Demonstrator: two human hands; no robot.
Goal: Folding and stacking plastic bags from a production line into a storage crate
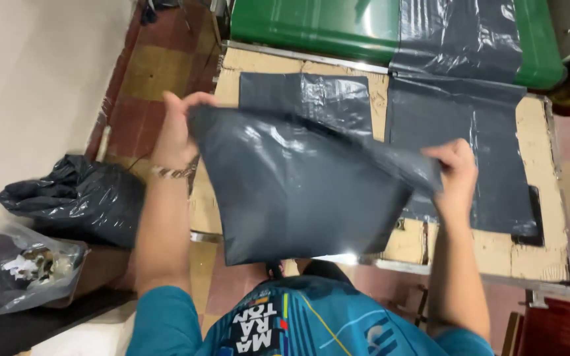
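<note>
Across the far edge of the bench (529, 250), beyond its worn cardboard-coloured top, we see a green machine (311, 26) with a long run of dark grey plastic film (456, 99) draped out of it and lying flat down the bench's right half; a smaller flat grey bag (311, 95) lies on the left half. Above both, we hold a grey plastic bag (291, 191) stretched in the air between our hands, its lower edge hanging over the near rim of the bench. To the left on the floor sit a black bin bag (74, 198) and a clear bag of scraps (21, 270). We judge the slick film could slip free or crease, since it is held only at two upper corners, and a sagging edge might drag the bag lying beneath. Our left hand (176, 132) is raised, wrist bent, its fingers clamped on the bag's top left corner; our right hand (456, 165) sits lower, its fingers pinched on the right corner, forearm reaching up.
</note>
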